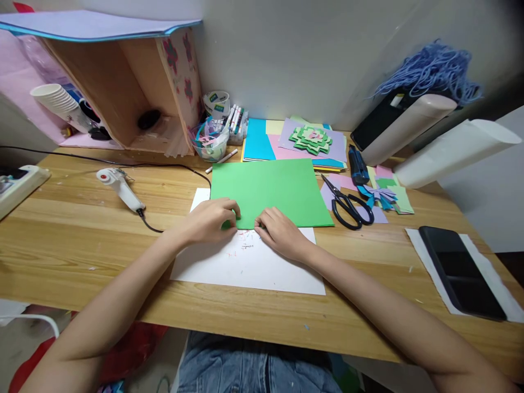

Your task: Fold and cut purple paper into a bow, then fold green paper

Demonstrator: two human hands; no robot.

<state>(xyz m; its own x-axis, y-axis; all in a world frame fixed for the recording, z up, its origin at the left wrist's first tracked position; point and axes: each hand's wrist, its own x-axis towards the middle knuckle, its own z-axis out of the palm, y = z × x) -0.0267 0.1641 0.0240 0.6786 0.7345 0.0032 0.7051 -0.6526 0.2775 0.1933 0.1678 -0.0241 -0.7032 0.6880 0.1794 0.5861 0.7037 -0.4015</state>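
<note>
A green paper sheet [272, 188] lies on a white sheet [249, 262] in the middle of the wooden desk [82, 240]. My left hand [213, 218] has its fingers curled and pinched on the green sheet's near left edge. My right hand [280, 232] pinches the same near edge just to the right of it. Both hands rest on the white sheet, close together.
Black scissors [350, 206] lie right of the green sheet. A glue gun [120, 187] with its cord lies to the left. Coloured paper stack [286, 142], marker pens [235, 120], a black tablet [460, 270], a wooden box [135, 93] and paper cups [59, 103] ring the desk.
</note>
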